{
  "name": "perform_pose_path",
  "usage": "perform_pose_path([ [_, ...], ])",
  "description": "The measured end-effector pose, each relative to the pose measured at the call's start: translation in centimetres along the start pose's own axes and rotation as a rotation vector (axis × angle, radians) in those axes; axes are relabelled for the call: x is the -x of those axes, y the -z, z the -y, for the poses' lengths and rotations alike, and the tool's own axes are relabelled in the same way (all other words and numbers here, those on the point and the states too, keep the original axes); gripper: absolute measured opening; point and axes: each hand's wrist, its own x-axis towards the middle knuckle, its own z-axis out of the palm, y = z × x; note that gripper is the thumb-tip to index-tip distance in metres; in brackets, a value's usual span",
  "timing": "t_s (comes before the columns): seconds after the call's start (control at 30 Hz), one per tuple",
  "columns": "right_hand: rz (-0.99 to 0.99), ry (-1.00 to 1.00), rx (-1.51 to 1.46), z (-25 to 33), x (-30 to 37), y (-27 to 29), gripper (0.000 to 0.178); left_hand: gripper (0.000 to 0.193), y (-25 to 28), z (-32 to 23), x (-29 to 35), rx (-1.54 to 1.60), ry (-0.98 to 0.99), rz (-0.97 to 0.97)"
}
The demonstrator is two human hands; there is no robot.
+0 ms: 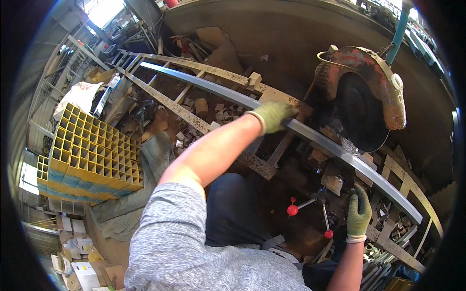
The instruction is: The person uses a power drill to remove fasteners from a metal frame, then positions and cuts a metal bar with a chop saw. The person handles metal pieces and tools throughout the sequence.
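A long, silvery metal bar (pixel 349 157) runs slantwise across the frame, lying over a metal roller-less rack. My left hand (pixel 276 116), in a green knit glove, is closed over the bar near its middle; its fingertips are partly hidden. My right hand (pixel 359 213), gloved alike, is apart from the bar on its near side, with fingers stretched and nothing in it. Just beyond the bar stands a cut-off saw with a dark round blade (pixel 359 111) under a worn red guard (pixel 349 63). Between my hands and body, levers carry a red ball knob (pixel 292 210) and another red knob (pixel 328 234).
The ladder-like rack (pixel 167 102) stretches to the far left and continues at the right. Short metal offcuts (pixel 221 114) lie beneath it. Stacked yellow square tubes (pixel 92 155) stand at left, near white boxes (pixel 85 275). A wall (pixel 281 43) rises behind the saw.
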Motion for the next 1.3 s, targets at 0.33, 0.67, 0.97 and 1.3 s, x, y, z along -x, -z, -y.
perform_pose_path([
  [0.33, -0.028, -0.027, -0.080, -0.3, 1.4, 0.3, 0.035, 0.057, -0.8, 9.0, 3.7, -0.293, 0.254, -0.029],
  [0.67, 0.002, 0.027, -0.035, -0.4, 0.5, -1.0, 0.036, 0.055, -3.9, 5.9, 2.8, -0.232, 0.214, -0.091],
  [0.97, 0.024, -0.065, -0.119, -0.4, 0.7, -1.9, 0.035, 0.062, -1.7, 9.3, 4.0, -0.176, 0.266, -0.035],
  [1.3, -0.013, 0.055, 0.036, 1.5, 0.7, -0.5, 0.033, 0.066, -1.1, 7.9, 2.9, -0.335, 0.242, -0.024],
])
